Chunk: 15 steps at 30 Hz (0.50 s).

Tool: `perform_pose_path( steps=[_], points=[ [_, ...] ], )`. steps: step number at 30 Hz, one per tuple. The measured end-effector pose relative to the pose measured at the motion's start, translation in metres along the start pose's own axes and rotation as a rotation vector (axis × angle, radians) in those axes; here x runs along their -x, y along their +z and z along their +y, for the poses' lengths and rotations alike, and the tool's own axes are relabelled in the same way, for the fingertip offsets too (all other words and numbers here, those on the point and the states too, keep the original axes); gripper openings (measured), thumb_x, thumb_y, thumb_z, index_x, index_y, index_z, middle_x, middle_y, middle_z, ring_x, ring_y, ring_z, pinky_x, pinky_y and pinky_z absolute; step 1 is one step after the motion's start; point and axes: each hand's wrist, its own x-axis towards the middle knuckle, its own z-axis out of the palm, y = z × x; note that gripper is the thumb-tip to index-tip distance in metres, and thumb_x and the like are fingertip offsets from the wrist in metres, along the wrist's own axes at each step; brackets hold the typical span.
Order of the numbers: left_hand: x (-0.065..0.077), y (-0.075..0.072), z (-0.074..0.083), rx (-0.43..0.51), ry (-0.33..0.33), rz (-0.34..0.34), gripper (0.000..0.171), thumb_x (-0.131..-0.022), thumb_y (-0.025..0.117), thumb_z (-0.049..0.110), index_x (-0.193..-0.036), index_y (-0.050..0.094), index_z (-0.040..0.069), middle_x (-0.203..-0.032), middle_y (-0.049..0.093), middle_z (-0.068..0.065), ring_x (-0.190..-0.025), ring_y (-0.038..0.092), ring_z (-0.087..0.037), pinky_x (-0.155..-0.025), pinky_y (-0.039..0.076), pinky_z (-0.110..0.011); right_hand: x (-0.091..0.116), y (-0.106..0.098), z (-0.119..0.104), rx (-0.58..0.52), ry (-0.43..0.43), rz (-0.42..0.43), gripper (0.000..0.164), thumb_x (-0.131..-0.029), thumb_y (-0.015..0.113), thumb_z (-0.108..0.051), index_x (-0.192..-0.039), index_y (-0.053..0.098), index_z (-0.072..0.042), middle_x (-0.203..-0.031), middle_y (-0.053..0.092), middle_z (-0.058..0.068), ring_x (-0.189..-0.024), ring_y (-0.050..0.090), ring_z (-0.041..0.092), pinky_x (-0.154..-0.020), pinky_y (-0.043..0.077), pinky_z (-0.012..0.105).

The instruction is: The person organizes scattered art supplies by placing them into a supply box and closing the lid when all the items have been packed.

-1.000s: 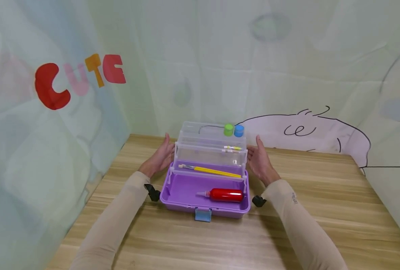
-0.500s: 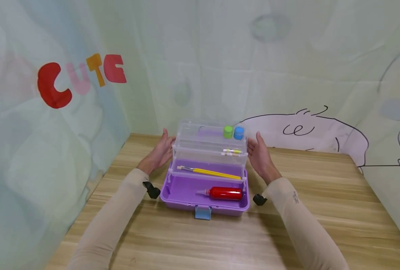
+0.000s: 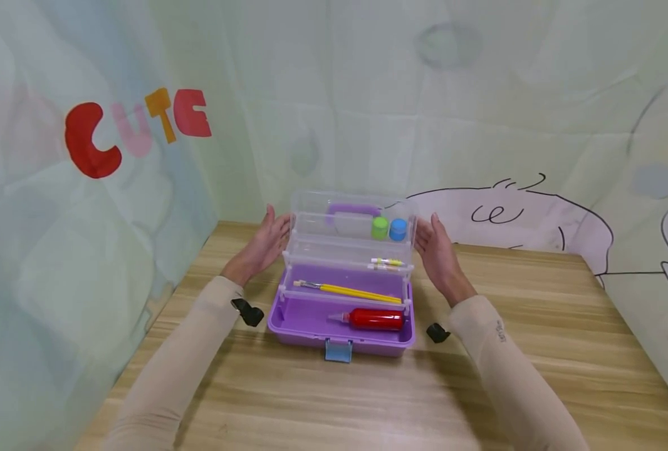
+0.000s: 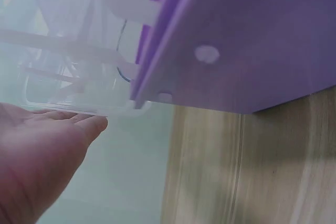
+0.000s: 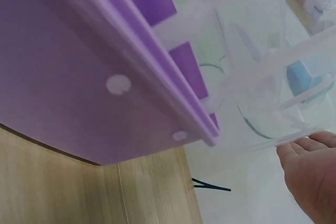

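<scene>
A purple toolbox (image 3: 342,342) stands on the table with its clear lid (image 3: 311,203) raised and its clear trays (image 3: 348,252) stepped above the base. My left hand (image 3: 262,244) lies along the lid's left side, fingers extended. On the opposite side my right hand (image 3: 440,258) does the same, thumb up. In both wrist views fingertips meet the lid's edge. A red squeeze bottle (image 3: 376,319) lies in the base. Yellow-handled paintbrushes (image 3: 359,293) rest in the lower tray, small white-and-yellow sticks (image 3: 386,262) in the upper one. A green-capped jar (image 3: 380,227) and a blue-capped jar (image 3: 398,229) sit higher up.
A light-blue latch (image 3: 338,351) hangs at the box's front. Through the clear lid shows a purple handle (image 3: 353,210). The wood-grain table (image 3: 514,326) ends at a printed cloth backdrop (image 3: 323,113) behind and at the sides.
The lid has swung upward and forward, and the trays have lowered towards the base. The handle has come into view through the lid. Both hands have risen slightly with the lid.
</scene>
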Motion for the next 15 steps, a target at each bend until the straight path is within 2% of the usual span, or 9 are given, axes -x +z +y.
perform_pose_path(
  steps=[11,15],
  points=[
    [0.016,0.003,0.011,-0.037,0.051,-0.009,0.113,-0.09,0.012,0.084,-0.16,-0.01,-0.002,-0.169,-0.008,-0.022,-0.157,-0.006,-0.034,-0.127,-0.003,-0.047,0.02,0.014,-0.008,0.032,-0.098,0.029,0.081,-0.106,0.029,-0.061,-0.161,0.019,-0.003,-0.169,0.021,0.01,-0.156,0.018,0.025,-0.128,0.013,0.038],
    [0.024,0.006,0.016,-0.054,0.082,-0.02,0.115,-0.09,0.013,0.085,-0.159,-0.01,-0.004,-0.168,-0.008,-0.024,-0.156,-0.006,-0.036,-0.127,-0.002,-0.048,0.026,0.019,-0.011,0.058,-0.151,0.019,0.073,-0.108,0.029,-0.056,-0.161,0.025,-0.005,-0.167,0.026,0.008,-0.156,0.02,0.024,-0.128,0.013,0.04]
  ],
)
